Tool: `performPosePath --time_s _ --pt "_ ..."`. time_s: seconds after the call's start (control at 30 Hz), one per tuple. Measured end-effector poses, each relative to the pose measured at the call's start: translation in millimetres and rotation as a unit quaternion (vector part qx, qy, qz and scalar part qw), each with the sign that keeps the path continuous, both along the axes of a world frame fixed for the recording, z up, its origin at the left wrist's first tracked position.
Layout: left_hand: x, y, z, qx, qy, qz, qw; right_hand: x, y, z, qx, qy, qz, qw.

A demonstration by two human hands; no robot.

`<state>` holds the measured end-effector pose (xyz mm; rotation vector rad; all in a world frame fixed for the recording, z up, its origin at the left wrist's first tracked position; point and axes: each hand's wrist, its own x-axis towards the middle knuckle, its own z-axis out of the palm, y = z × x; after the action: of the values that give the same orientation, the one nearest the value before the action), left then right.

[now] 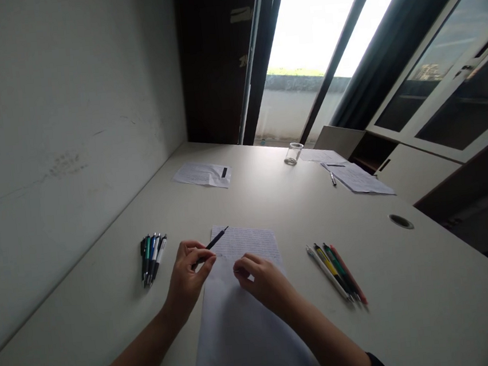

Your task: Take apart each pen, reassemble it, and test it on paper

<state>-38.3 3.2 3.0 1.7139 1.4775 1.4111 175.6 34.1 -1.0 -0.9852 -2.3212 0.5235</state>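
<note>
A dark pen (217, 237) slants up and to the right out of my left hand (191, 274), which is closed around it. At the pinched thumb and index tips there is also a tiny pale bit, too small to name. My right hand (257, 274) is curled a short way to the right, its thumb and fingertips drawn together; whatever they hold, if anything, is hidden. Both hands hover over a sheet of paper (237, 339) with handwritten lines across its far part and a blank near part.
Several pens (153, 258) lie bunched on the left, and several more pens (337, 275) on the right. Farther back are a sheet (202, 174), a drinking glass (293, 153), a lone pen (333, 179) and stacked papers (360, 177). A wall (71, 136) borders the white table (125, 344).
</note>
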Motion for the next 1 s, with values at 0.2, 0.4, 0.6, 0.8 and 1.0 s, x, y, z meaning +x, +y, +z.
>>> performPosePath --time_s 0.2,0.4,0.6,0.8,1.0 --pt "-0.1 1.0 0.7 0.012 0.004 0.024 1.0 -8.9 5.9 2.6 0.059 -0.101 0.04 0.992" --pt "-0.1 1.7 -0.8 0.016 -0.001 0.023 1.0 -16.1 7.2 5.1 0.069 -0.145 0.079 0.984" --pt "0.7 1.1 0.1 0.017 0.001 0.025 1.0 -16.0 7.7 -0.1 0.078 -0.145 0.09 0.982" --pt "1.0 -0.1 0.4 0.003 -0.01 0.018 1.0 -12.1 11.1 1.8 0.042 -0.074 0.069 0.994" --pt "2.5 -3.1 4.0 -0.01 -0.019 -0.01 1.0 -9.2 10.2 15.2 -0.014 0.063 -0.01 0.998"
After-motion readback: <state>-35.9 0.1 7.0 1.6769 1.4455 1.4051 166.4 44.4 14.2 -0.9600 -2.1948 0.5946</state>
